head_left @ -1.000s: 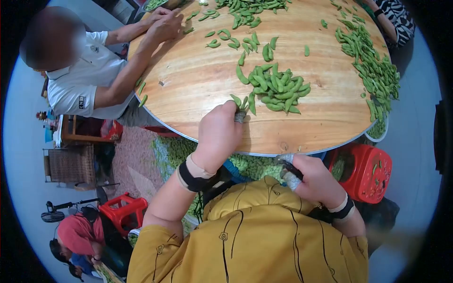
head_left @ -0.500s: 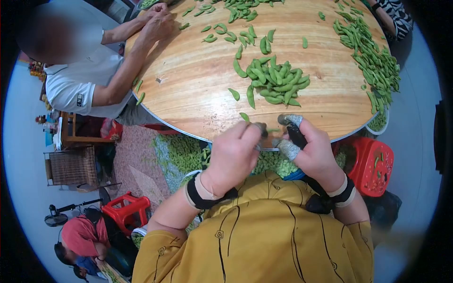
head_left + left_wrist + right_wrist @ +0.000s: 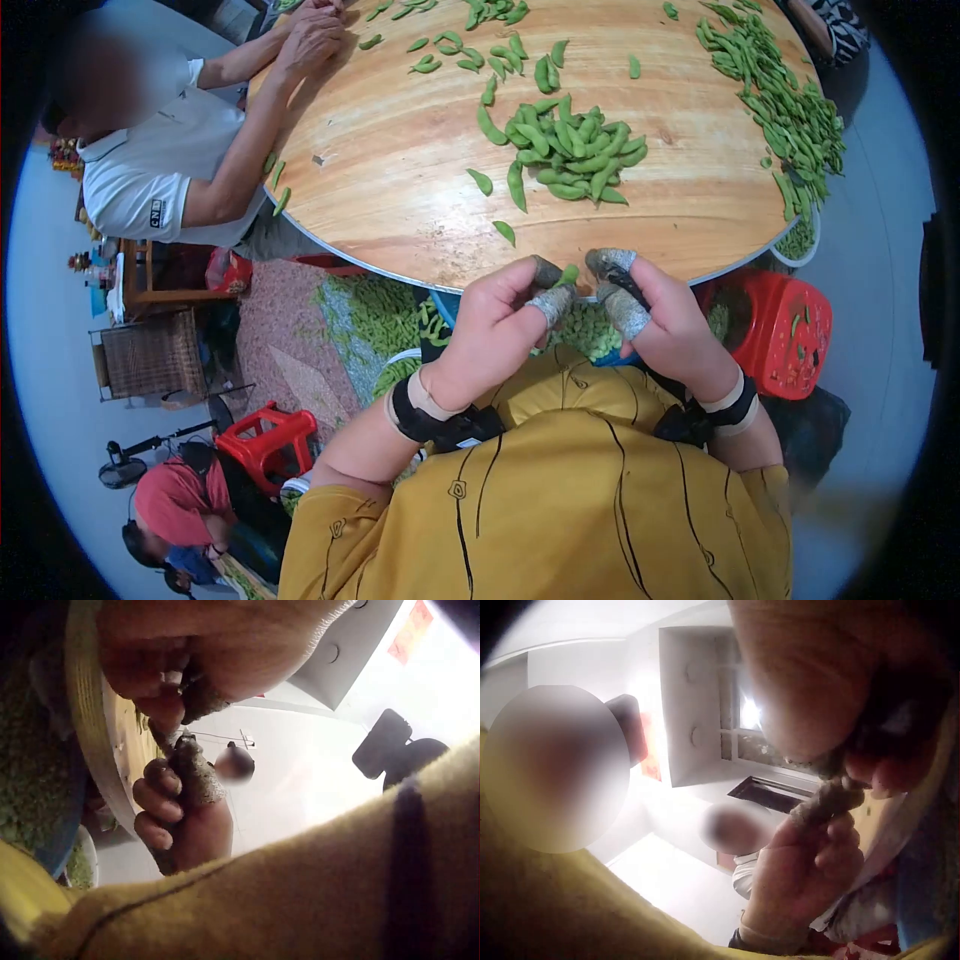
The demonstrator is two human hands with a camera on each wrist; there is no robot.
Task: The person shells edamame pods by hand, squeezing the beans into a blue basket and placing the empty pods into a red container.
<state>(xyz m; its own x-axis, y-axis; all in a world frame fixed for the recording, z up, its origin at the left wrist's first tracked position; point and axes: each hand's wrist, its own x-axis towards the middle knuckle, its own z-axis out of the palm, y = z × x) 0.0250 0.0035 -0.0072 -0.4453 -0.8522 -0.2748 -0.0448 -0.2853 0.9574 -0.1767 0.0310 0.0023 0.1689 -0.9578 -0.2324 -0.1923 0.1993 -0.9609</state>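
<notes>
At the near edge of the round wooden table (image 3: 400, 200), the left hand (image 3: 492, 330) pinches a green pod (image 3: 568, 275) between wrapped thumb and forefinger. Close beside it on the right is the right hand (image 3: 668, 318), its wrapped thumb and forefinger curled toward each other; whether something lies between them cannot be told. A heap of pods (image 3: 575, 150) lies on the table beyond both hands, with a single pod (image 3: 504, 232) nearer the left hand. In the left wrist view the right hand (image 3: 196, 814) meets the left hand's fingertips; the wrist views are dark there.
Shelled beans (image 3: 590, 330) lie below the table edge. A long pile of pods (image 3: 785, 120) runs along the table's right side, above a white bowl (image 3: 798, 245). A red stool (image 3: 785, 335) stands at the right. Across at the left sits a person in a white shirt (image 3: 165, 170).
The left hand has come back from the pod heap toward the right hand, bringing a pod. Two single pods now lie apart on the table. The right hand has risen to the table edge.
</notes>
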